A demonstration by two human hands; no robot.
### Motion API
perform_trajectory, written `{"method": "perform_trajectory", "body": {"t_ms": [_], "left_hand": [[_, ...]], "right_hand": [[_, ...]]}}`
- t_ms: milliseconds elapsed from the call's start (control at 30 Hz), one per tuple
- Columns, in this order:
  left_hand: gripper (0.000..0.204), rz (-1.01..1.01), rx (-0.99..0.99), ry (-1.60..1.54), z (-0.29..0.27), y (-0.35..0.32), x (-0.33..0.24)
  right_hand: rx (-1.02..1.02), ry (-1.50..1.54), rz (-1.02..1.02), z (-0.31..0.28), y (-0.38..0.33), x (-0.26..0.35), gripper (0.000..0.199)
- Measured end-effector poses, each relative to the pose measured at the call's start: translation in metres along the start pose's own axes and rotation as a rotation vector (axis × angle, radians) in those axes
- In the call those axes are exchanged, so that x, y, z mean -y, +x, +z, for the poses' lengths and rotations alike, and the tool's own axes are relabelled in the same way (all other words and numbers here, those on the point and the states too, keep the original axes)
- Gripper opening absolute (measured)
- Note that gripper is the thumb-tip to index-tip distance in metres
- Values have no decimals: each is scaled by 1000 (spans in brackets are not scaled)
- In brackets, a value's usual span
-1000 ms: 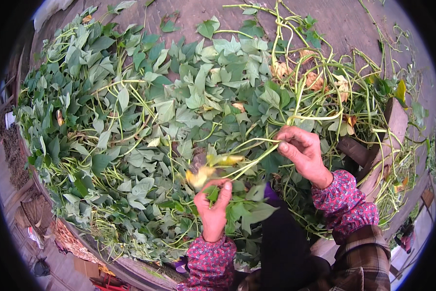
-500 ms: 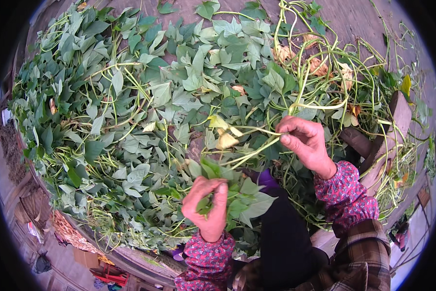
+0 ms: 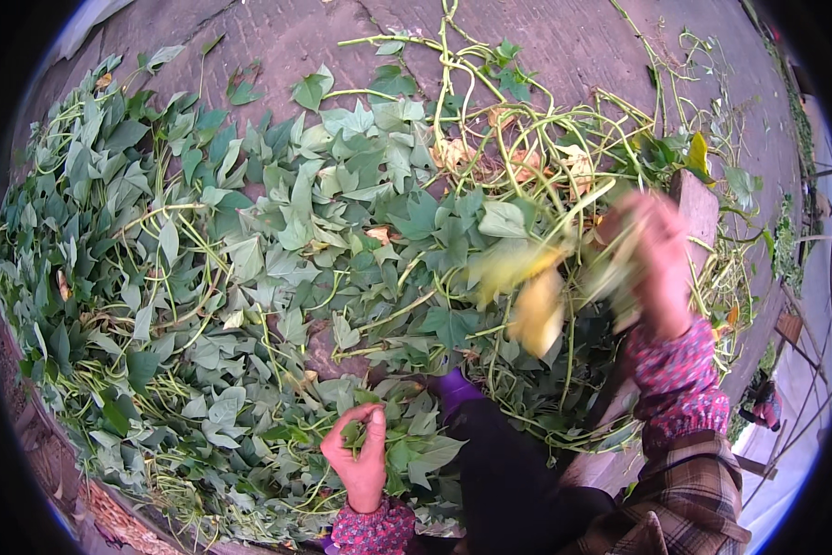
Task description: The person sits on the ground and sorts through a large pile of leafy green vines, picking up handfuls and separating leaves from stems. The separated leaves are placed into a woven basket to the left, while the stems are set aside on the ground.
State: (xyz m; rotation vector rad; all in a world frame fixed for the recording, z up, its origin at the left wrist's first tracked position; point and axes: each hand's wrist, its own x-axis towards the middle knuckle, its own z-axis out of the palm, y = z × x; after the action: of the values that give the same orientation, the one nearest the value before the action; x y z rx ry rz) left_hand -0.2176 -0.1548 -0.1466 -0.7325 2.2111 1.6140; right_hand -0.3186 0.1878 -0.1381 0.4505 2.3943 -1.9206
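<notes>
My left hand [image 3: 358, 460] is at the lower middle, fingers curled round a bunch of green leafy vine tips [image 3: 422, 451]. To the right, my right hand [image 3: 658, 264] is smeared by motion and closed on pale vine stems. From these stems hang blurred yellow leaves [image 3: 538, 313], swung out to the hand's left. Where the stems run between my right fingers is too blurred to make out. Under both hands spreads a wide pile of cut green leafy vines [image 3: 291, 264].
Bare, leafless stems [image 3: 550, 129] lie tangled at the upper right among dry brown leaves. A wooden piece [image 3: 698, 205] stands beside my right arm. My dark-trousered leg [image 3: 508, 462] and purple shoe [image 3: 455, 388] reach into the pile. Grey-brown ground [image 3: 277, 46] lies beyond it.
My right hand has pulled away to the right with the yellow-leaved stems, apart from the bunch in my left hand. My left hand keeps its leaves, lower down. The whole view has shifted.
</notes>
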Motion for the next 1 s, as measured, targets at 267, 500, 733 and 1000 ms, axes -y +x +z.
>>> {"method": "perform_trajectory", "body": {"t_ms": [267,500,733,1000], "left_hand": [[12,-4,0,-85,9,-1,-1],[10,16,30,-72,10,0,4],[9,-27,68,-103,19,-6,3],[10,-51,98,-98,22,-6,4]], "right_hand": [[-360,-313,36,-82,90,-11,33],[-334,-191,47,-17,35,-18,25],[354,185,331,67,-30,-54,19],[127,-1112,-554,98,22,-118,22]]}}
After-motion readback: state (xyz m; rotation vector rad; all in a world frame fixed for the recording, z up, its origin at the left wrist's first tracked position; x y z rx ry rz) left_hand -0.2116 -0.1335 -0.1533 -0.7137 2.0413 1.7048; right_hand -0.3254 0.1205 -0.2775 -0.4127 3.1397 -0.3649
